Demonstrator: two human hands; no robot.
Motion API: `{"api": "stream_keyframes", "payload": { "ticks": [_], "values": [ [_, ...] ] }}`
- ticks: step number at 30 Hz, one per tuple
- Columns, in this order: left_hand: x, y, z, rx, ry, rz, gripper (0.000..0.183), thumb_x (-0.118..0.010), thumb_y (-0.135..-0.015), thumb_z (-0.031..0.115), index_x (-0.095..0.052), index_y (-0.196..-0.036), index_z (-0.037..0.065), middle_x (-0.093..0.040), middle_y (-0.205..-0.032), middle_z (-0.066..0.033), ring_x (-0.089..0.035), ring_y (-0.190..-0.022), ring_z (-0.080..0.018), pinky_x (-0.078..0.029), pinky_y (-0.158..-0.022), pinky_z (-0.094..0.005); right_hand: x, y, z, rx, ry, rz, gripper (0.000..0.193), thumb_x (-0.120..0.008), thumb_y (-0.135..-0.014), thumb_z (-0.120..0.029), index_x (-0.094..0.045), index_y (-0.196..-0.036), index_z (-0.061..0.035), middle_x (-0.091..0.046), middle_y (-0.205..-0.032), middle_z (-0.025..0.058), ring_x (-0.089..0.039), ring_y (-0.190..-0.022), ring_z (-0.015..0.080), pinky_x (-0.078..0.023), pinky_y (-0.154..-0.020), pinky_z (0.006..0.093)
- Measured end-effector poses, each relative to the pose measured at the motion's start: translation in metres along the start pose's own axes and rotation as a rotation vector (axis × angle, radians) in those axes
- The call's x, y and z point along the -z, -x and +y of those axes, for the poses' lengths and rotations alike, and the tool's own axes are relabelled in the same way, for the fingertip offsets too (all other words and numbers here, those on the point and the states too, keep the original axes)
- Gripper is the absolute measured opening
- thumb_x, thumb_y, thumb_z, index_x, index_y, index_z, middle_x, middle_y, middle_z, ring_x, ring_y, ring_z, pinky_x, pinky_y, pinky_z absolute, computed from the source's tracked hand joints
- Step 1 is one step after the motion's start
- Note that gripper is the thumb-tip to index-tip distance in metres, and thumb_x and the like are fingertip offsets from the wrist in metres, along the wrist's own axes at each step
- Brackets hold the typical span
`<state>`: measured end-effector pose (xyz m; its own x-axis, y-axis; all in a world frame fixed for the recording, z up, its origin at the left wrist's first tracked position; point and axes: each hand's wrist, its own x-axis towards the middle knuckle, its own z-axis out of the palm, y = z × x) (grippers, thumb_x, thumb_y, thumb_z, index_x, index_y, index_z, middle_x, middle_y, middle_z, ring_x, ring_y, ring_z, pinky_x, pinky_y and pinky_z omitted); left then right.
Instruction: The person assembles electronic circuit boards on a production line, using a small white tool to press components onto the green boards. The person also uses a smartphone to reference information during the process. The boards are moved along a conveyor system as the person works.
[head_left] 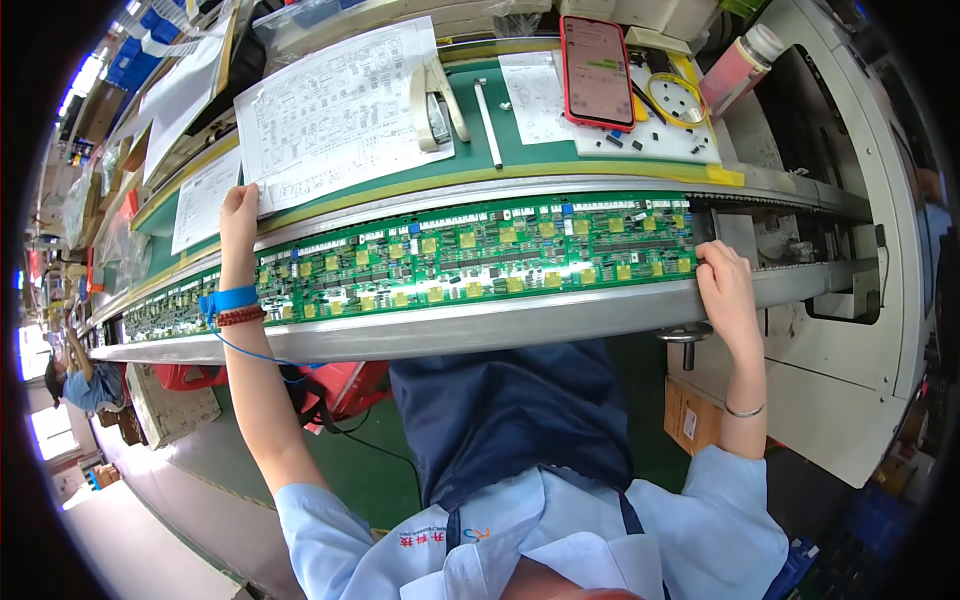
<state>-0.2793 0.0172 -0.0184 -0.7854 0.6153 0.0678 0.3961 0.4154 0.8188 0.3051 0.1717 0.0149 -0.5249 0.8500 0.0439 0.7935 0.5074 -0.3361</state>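
Observation:
A long row of green circuit boards (470, 258), dense with yellow, white and blue parts, lies between the metal rails of a conveyor in front of me. My left hand (239, 215) reaches across the boards and pinches the lower left edge of a printed diagram sheet (335, 110). A blue strap (232, 299) with a cord and a reddish-brown bracelet circle that wrist. At the right end of the row, my right hand (727, 285) is closed over the near rail (560, 312), fingertips by the last board's corner. Whether they grip it is hidden.
Behind the rail, a green bench surface holds a beige stapler-like tool (434, 105), a white stick (487, 122), a red-cased phone (597, 75) and a yellow wire loop (678, 100). A pink bottle (740, 68) stands farther right. A hand crank (687, 338) juts below the rail.

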Motion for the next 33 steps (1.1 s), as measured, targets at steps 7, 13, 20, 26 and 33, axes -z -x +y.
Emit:
{"api": "stream_keyframes", "payload": {
  "ticks": [7, 13, 20, 26, 33],
  "values": [
    [0.002, 0.005, 0.002, 0.028, 0.013, 0.044, 0.027, -0.055, -0.091, 0.028, -0.058, -0.088, 0.001, -0.049, -0.073, 0.0016, -0.039, -0.069, -0.0083, -0.034, -0.063, -0.0245, 0.016, -0.065, -0.017, 0.118, 0.039, 0.328, 0.021, -0.048, -0.082, -0.009, -0.052, -0.103, -0.0062, -0.061, -0.094, 0.0085, -0.056, -0.096, 0.0262, -0.037, -0.086, 0.0398],
    [0.005, 0.007, -0.005, 0.009, -0.028, 0.028, 0.03, -0.054, -0.092, 0.028, -0.058, -0.092, -0.001, -0.052, -0.078, -0.0009, -0.042, -0.074, -0.0097, -0.037, -0.068, -0.0255, -0.006, -0.168, -0.023, 0.442, -0.033, 0.433, 0.032, -0.049, -0.08, -0.01, -0.048, -0.112, -0.0091, -0.06, -0.108, 0.006, -0.052, -0.109, 0.0244, -0.034, -0.093, 0.0421],
    [0.023, 0.018, -0.009, -0.105, 0.088, 0.186, 0.028, -0.052, -0.095, 0.027, -0.059, -0.095, -0.001, -0.062, -0.104, -0.0083, -0.05, -0.09, -0.0122, -0.039, -0.084, -0.0261, -0.019, -0.189, -0.02, 0.394, 0.002, 0.326, 0.035, -0.05, -0.079, -0.012, -0.047, -0.114, -0.0105, -0.06, -0.11, 0.0054, -0.051, -0.11, 0.025, -0.034, -0.094, 0.0439],
    [0.018, 0.078, 0.045, -0.312, 0.13, 0.316, 0.024, -0.049, -0.098, 0.023, -0.059, -0.096, 0.001, -0.06, -0.119, -0.0096, -0.054, -0.093, -0.013, -0.041, -0.086, -0.0266, -0.009, -0.172, -0.032, 0.447, -0.243, 0.439, 0.036, -0.052, -0.077, -0.006, -0.053, -0.112, -0.0096, -0.062, -0.103, 0.0082, -0.059, -0.097, 0.0282, -0.044, -0.086, 0.0409],
    [-0.016, 0.141, 0.074, -0.374, 0.18, 0.079, 0.015, -0.048, -0.098, 0.017, -0.054, -0.098, 0.003, -0.062, -0.111, -0.0076, -0.056, -0.086, -0.0119, -0.046, -0.076, -0.0255, -0.003, -0.126, -0.068, 0.408, -0.172, 0.239, 0.038, -0.047, -0.079, -0.002, -0.05, -0.116, -0.0054, -0.057, -0.107, 0.0098, -0.051, -0.104, 0.0243, -0.033, -0.096, 0.0377]
  ]
}}
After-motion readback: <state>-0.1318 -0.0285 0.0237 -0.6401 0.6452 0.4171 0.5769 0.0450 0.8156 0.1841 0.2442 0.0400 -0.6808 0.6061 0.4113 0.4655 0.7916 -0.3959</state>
